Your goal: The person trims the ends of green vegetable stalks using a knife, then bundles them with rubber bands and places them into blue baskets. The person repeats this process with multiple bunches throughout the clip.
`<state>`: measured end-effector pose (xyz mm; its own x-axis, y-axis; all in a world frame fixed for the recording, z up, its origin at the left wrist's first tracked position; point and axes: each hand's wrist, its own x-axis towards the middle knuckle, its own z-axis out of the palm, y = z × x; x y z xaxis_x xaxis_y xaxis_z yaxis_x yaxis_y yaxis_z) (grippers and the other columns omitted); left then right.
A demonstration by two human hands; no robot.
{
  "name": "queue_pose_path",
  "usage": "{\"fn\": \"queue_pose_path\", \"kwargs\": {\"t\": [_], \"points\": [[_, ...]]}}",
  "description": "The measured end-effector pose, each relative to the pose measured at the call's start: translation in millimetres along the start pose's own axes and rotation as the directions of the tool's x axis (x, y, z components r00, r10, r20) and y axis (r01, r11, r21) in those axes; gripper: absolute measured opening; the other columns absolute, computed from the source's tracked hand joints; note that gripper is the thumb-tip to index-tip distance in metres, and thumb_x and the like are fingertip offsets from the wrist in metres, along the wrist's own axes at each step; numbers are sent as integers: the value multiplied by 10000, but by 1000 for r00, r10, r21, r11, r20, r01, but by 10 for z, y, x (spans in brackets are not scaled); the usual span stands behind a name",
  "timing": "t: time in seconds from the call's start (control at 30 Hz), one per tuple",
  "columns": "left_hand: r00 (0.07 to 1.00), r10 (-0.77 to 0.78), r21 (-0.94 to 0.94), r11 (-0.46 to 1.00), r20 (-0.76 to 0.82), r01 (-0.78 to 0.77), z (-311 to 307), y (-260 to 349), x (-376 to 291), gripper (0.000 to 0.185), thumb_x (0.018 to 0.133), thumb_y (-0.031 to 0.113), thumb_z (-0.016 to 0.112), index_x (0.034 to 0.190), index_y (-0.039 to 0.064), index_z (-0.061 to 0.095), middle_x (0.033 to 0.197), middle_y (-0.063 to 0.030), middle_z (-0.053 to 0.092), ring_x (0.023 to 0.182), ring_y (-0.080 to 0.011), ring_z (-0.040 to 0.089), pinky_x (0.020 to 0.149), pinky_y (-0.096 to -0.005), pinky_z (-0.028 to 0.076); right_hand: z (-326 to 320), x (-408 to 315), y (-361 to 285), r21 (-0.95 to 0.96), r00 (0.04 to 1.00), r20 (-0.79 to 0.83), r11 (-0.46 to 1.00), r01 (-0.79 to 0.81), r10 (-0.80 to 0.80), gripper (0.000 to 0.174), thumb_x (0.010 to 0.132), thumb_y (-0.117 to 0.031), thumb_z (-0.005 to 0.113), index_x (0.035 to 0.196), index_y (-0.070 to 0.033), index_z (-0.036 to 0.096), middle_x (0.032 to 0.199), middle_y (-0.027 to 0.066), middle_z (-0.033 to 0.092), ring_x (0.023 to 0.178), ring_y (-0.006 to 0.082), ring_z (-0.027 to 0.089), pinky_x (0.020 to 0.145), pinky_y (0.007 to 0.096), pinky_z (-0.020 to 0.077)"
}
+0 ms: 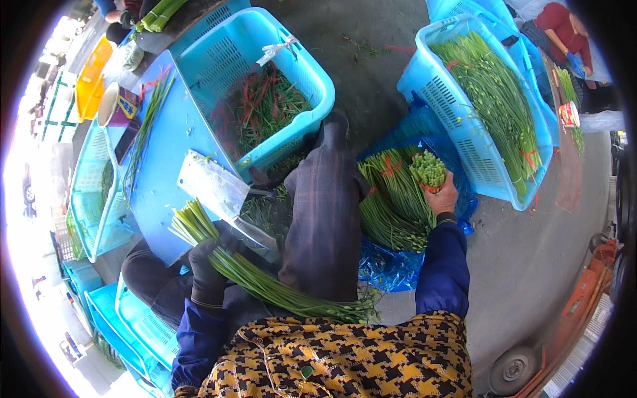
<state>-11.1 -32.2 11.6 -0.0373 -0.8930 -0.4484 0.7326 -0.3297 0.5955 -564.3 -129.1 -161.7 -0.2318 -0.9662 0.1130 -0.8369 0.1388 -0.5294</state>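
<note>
My left hand (205, 266), in a dark glove, is closed around a loose bunch of flowering chive stems (259, 278). Their pale cut ends point up and left, and the budded tips lie across my lap. Bare, my right hand (443, 195) grips a tied chive bundle (428, 171) near its cut ends, beside a red band. That bundle rests among other red-tied chive bundles (390, 199) on a blue plastic sheet (385, 266) on the floor. A cleaver (214, 186) lies on the blue board (166, 149), its handle reaching past the edge towards my knee.
A turquoise basket (318, 74) ahead holds trimmings and red ties. Another blue basket (435, 104) at right is full of chives. Several loose stems (149, 124) and a paper tub (117, 107) are on the board. Other people sit at both far corners. An orange wheeled cart (572, 308) stands at right.
</note>
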Motion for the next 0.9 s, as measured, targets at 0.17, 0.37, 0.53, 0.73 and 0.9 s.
{"fn": "queue_pose_path", "kwargs": {"t": [0.17,0.37,0.53,0.73,0.9], "points": [[999,2,18,1000,-41,-1,12,-28,-43,484,798,241,675,1196,-3,546,868,-31,490,752,-180,518,751,-379,488,-324,-12,3,114,993,-120,993,-11,25,659,707,-160,852,1272,-90,519,1100,170,707,1002,367,701,831,428,556],[998,-18,-87,996,63,23,-62,-35,-66,477,805,188,709,1225,14,563,890,-44,524,775,-189,535,831,-412,496,-841,179,-86,440,983,-156,898,-18,96,689,725,-111,852,1315,-23,507,1189,125,705,1065,220,700,890,365,551],[994,14,-116,993,111,0,-109,-33,-96,476,808,182,699,1232,12,565,890,-47,531,785,-200,544,838,-422,488,-1214,377,-215,728,968,-161,686,-14,191,664,723,27,802,1324,-16,521,1190,90,671,1078,211,655,965,356,514],[991,53,-118,992,124,-38,-225,-22,-195,485,822,198,689,1251,4,577,902,-46,549,800,-213,554,852,-444,466,-1634,299,-301,865,932,-173,501,-9,317,617,712,63,791,1287,-22,583,1169,79,667,1041,198,645,933,354,514],[985,102,-90,992,142,-90,-286,0,-272,486,829,205,687,1259,8,574,911,-47,555,812,-215,558,862,-460,477,-2166,234,-640,902,914,-234,425,77,332,532,767,38,761,1271,-29,603,1138,62,667,1008,201,642,909,360,517]]}}
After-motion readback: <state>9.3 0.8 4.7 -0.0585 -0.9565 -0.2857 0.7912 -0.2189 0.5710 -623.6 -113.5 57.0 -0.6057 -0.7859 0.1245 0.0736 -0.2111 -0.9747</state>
